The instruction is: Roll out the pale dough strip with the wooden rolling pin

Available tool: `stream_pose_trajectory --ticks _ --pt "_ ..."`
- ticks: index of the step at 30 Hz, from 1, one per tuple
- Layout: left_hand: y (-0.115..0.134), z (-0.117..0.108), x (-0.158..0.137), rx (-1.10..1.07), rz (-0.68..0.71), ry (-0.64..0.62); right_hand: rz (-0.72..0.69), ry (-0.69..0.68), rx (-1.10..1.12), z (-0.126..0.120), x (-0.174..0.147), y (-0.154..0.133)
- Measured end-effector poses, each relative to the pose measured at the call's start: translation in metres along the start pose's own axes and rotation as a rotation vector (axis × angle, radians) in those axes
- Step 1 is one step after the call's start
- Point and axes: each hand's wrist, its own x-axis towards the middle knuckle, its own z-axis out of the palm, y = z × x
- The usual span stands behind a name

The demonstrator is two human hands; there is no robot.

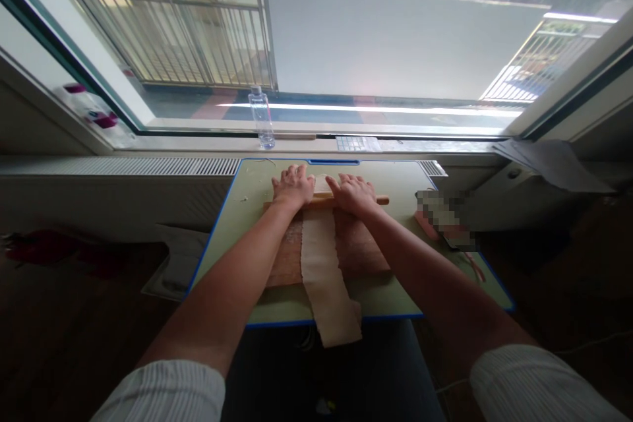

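Note:
A thin wooden rolling pin (324,201) lies crosswise over a long, pale strip of dough (321,250). My left hand (295,186) is closed over the pin's left part, its fingers pointing toward the window. Over the right part my right hand (355,192) is closed the same way, and the pin's end sticks out beyond it. Beneath the strip is a reddish-brown wooden board (363,244). The dough's near end hangs over the table's front edge, above my lap. Its far end shows between my hands.
The green folding table (235,237) has a blue rim and stands against the windowsill. A clear bottle (261,119) is on the sill, and another bottle with purple parts (93,112) is at left. A blurred-out object (445,221) lies at the table's right; papers (554,161) are behind it.

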Motion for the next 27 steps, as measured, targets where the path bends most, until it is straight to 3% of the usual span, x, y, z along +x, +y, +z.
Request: stream_pose_trajectory --ticks 12,27 --pt "0.001 0.001 0.016 0.020 -0.014 0.040 0.007 -0.011 0.018 0.000 0.023 0.000" --pt "0.002 0.000 -0.004 0.047 0.037 0.031 0.019 0.055 -0.011 0.003 0.001 -0.001"
